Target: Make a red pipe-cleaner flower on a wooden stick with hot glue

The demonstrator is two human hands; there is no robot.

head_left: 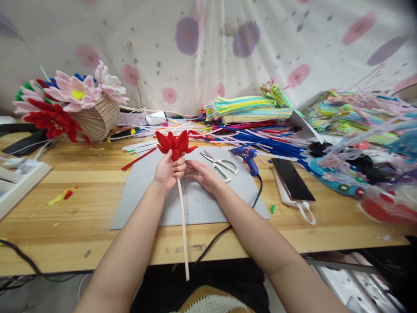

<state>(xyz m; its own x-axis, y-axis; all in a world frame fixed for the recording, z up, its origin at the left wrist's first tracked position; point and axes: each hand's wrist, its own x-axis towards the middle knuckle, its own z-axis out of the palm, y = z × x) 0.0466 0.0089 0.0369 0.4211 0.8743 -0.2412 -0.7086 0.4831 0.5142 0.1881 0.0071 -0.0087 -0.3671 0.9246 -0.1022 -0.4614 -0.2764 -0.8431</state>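
My left hand point(167, 171) is closed around the base of a red pipe-cleaner flower point(174, 142), just below its petals. The flower's pale stick stem point(183, 221) runs down from the fist past the table's front edge. Close beside, on the right, is my right hand point(203, 176), its fingers stretched out toward the flower's base; whether the fingertips touch it I cannot tell. Scissors point(221, 164) with pale handles lie spread on the grey cutting mat point(146, 208). A blue glue gun point(246, 157) rests at the mat's upper right.
Loose pipe cleaners point(273, 141) and bundled ones point(247, 106) line the back. A basket point(97, 119) of fuzzy flowers stands at the left, above a white power strip point(22, 182). On the right lie a phone point(293, 179) and plastic-wrapped craft pieces. The glue gun's black cord point(260, 191) crosses the mat.
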